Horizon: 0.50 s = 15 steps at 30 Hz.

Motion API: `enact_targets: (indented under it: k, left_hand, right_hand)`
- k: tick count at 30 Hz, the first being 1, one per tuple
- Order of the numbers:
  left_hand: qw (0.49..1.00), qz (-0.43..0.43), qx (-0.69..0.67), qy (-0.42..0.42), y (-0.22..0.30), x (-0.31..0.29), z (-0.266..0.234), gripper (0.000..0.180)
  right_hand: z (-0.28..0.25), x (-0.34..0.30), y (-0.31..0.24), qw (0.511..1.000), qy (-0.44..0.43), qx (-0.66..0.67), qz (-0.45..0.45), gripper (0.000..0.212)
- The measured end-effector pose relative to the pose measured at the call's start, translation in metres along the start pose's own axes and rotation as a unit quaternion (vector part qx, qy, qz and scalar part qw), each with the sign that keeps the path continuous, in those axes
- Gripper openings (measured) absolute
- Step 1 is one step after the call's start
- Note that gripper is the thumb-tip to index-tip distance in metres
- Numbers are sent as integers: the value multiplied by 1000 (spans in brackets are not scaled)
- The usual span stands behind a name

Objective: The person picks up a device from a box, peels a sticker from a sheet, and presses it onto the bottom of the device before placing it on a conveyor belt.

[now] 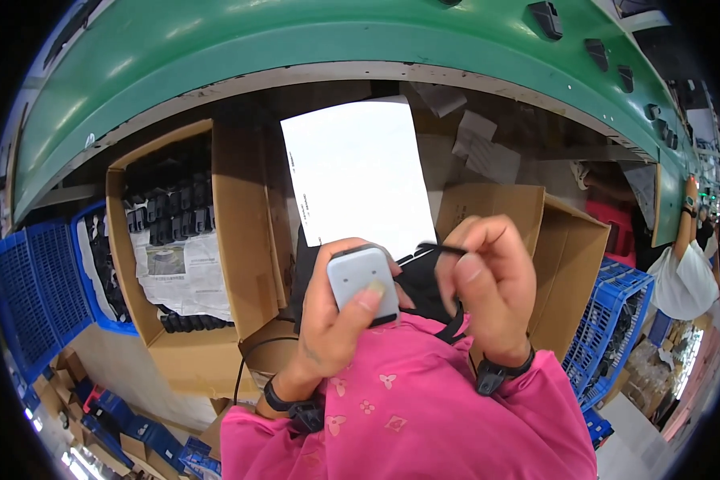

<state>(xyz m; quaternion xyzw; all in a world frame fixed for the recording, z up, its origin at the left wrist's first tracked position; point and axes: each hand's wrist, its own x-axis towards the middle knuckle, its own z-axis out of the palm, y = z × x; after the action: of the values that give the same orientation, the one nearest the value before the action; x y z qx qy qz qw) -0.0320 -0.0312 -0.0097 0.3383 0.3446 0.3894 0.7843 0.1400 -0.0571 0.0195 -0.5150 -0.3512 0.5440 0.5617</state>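
Note:
My left hand (322, 332) is closed around a small light-grey device (358, 276) with rounded corners and dark edges. Its thumb presses on the flat grey face, which has two small dark dots. Just to the right, my right hand (494, 288) pinches a thin black strip (429, 247) between thumb and forefinger. The strip's left end comes near the device's upper right side; I cannot tell whether it is attached. Beyond both hands lies a large white sheet (362, 172), with dark cloth under its near edge.
A green worktable (296, 56) curves across the far side, with several black parts (546, 20) on it. An open carton (252, 232) of black parts and newspaper stands left, another carton (572, 248) right. A blue crate (608, 316) and another person (684, 280) are farther right.

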Motion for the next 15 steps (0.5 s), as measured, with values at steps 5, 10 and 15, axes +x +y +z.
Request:
enact_targets:
  k: [5,10,15]
  left_hand:
    - [979,67,188,-46,11,-5,8,38]
    - [980,60,179,-59,12,-6,11,41]
    - [972,59,223,-52,14,-7,14,42]
  right_hand:
    - [14,-5,-19,997,-79,-7,11,12]
    - [19,-6,-23,997,-54,-50,29,11]
    - [20,-6,-24,997,-45,-64,26,12]
